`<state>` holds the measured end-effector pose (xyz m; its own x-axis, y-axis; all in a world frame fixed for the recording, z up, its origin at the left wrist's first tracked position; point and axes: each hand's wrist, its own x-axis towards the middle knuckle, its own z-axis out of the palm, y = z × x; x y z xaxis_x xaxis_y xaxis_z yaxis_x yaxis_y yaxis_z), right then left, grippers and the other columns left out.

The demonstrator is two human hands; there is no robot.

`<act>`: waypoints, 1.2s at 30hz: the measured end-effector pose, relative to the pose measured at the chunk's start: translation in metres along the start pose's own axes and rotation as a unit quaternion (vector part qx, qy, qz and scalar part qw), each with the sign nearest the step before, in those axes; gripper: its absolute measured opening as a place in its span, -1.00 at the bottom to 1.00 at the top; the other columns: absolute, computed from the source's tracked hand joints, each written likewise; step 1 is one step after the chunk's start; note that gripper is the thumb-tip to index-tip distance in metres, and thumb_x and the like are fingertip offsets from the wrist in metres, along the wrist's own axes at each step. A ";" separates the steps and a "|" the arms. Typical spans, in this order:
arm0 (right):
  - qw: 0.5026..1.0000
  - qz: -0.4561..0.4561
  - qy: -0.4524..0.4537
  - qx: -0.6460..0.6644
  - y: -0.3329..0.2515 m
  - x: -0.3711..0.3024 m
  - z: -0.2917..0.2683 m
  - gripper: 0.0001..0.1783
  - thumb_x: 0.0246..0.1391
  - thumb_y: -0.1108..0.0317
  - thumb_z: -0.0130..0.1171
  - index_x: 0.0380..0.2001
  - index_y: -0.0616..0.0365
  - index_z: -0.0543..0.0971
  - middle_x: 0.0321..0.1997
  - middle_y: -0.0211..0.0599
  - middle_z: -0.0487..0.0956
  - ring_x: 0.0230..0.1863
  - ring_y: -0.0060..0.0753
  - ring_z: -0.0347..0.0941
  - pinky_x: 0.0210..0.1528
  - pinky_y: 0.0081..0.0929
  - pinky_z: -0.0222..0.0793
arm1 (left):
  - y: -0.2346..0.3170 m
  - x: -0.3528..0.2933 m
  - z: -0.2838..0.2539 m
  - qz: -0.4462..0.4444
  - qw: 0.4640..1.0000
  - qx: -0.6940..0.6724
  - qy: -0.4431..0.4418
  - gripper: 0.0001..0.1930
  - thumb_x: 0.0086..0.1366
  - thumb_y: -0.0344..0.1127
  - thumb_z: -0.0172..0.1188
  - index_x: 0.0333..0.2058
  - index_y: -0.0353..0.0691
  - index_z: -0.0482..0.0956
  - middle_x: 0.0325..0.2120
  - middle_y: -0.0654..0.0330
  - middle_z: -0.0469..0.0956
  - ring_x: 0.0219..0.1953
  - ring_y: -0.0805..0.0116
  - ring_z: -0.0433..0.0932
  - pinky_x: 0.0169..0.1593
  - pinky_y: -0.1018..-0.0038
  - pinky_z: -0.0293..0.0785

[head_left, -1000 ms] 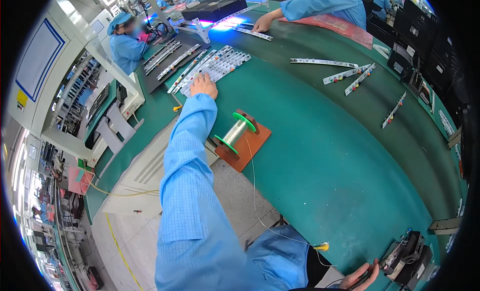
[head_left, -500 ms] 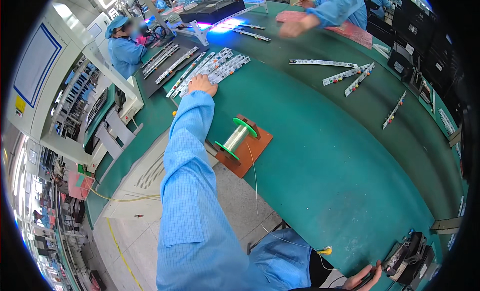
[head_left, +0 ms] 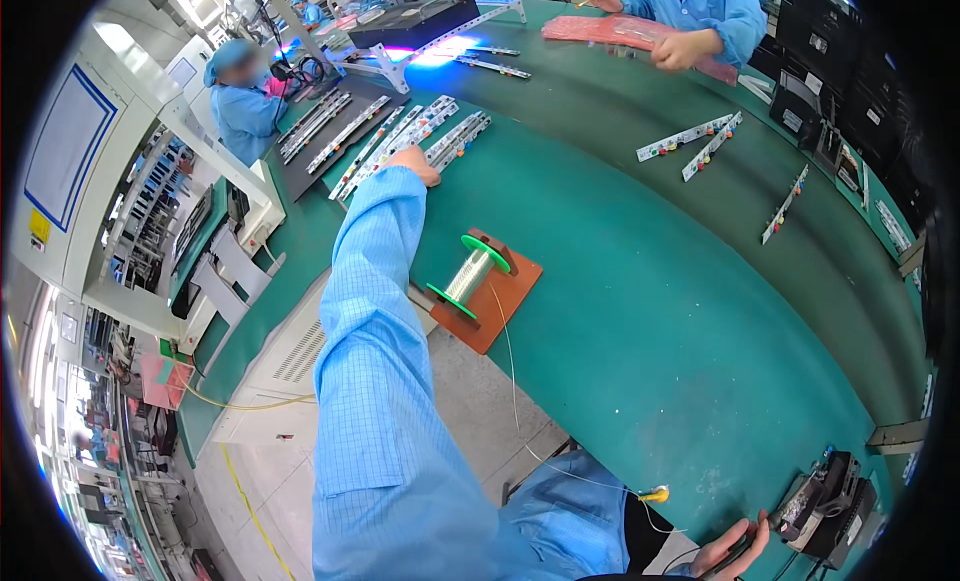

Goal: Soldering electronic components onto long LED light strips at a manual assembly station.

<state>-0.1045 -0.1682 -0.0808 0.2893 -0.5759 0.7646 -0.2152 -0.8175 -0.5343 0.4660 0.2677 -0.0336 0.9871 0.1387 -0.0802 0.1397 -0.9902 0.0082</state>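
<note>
My left hand (head_left: 415, 165) reaches to the far left of the green bench, its fingers closed at the near end of a few narrow circuit board strips (head_left: 460, 139). Those strips are tilted on edge, with small coloured parts showing. Beside them, more white board strips (head_left: 395, 146) lie in a row. At the lower right, my right hand (head_left: 735, 549) is wrapped round a slim black handle (head_left: 741, 552), partly cut off by the frame. Nearer me, a wire spool (head_left: 468, 276) with green flanges sits on a brown stand (head_left: 515, 301). Its thin wire runs down toward a yellow clip (head_left: 656, 494).
A black tool holder (head_left: 825, 506) stands by my right hand. Across the dark conveyor belt lie several board strips (head_left: 710, 146). A co-worker's hand (head_left: 685, 49) touches pink bags (head_left: 610, 29) on the far side. Another person (head_left: 245, 101) sits at far left.
The strips at my left hand have gone from flat to tilted on edge. The co-worker's hand has moved right onto the pink bags. One board strip has left view on the belt.
</note>
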 end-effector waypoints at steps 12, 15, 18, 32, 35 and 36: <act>0.989 0.054 -0.123 0.067 0.036 -0.019 -0.027 -0.62 0.13 0.59 0.04 0.04 0.32 0.37 0.00 0.00 0.51 -0.23 -0.36 0.38 -0.10 -0.44 0.34 | 0.031 -0.070 -0.073 0.229 0.964 -0.099 0.092 -0.34 -0.18 -0.25 0.28 -0.02 -0.39 0.46 -0.15 -0.15 0.54 -0.10 0.06 0.56 -0.02 0.30 0.47; 0.992 0.029 -0.097 0.075 0.027 -0.011 -0.025 -0.57 0.08 0.64 0.05 0.05 0.28 0.36 -0.22 0.00 0.49 -0.20 -0.20 0.46 -0.11 -0.31 0.38 | 0.119 -0.182 -0.114 0.366 0.919 -0.145 -0.007 -0.52 -0.17 -0.38 0.20 -0.14 -0.30 0.49 -0.39 -0.05 0.58 -0.36 0.11 0.59 -0.23 0.31 0.48; 0.992 0.015 -0.064 0.107 0.028 -0.011 -0.018 -0.55 0.05 0.64 0.04 0.06 0.26 0.35 -0.20 -0.01 0.50 -0.16 -0.18 0.47 -0.05 -0.26 0.37 | 0.176 -0.262 -0.090 0.555 0.814 -0.156 -0.072 -0.52 -0.18 -0.44 0.16 -0.15 -0.30 0.48 -0.41 -0.10 0.57 -0.34 -0.01 0.59 -0.24 0.26 0.49; 0.982 0.054 -0.042 0.178 0.045 -0.015 -0.027 -0.50 0.08 0.59 0.08 0.12 0.19 0.29 0.03 0.12 0.47 -0.20 -0.36 0.40 -0.04 -0.34 0.35 | 0.275 -0.372 0.021 0.717 0.671 -0.106 -0.159 -0.58 0.17 -0.15 0.20 -0.07 -0.30 0.46 -0.32 -0.01 0.52 -0.23 0.01 0.51 -0.16 0.21 0.45; 0.979 0.065 -0.038 0.192 0.044 -0.014 -0.026 -0.50 0.08 0.59 0.07 0.12 0.19 0.29 0.02 0.12 0.47 -0.21 -0.36 0.39 -0.05 -0.33 0.35 | 0.278 -0.371 0.031 0.666 0.720 -0.160 -0.116 -0.77 0.31 -0.29 0.02 -0.13 -0.20 0.55 -0.36 0.08 0.54 -0.27 0.06 0.52 -0.16 0.24 0.46; 0.980 0.063 -0.045 0.185 0.044 -0.014 -0.028 -0.50 0.08 0.59 0.07 0.12 0.18 0.29 0.02 0.12 0.48 -0.22 -0.37 0.39 -0.05 -0.33 0.35 | 0.279 -0.371 0.031 0.665 0.720 -0.159 -0.116 -0.77 0.31 -0.29 0.02 -0.13 -0.20 0.55 -0.36 0.08 0.54 -0.27 0.06 0.52 -0.16 0.24 0.46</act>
<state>-0.1437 -0.1963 -0.1052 0.3664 -0.6575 0.6584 0.0931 -0.6781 -0.7290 0.1366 -0.0606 -0.0321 0.2299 -0.9721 0.0459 -0.8706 -0.1844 0.4562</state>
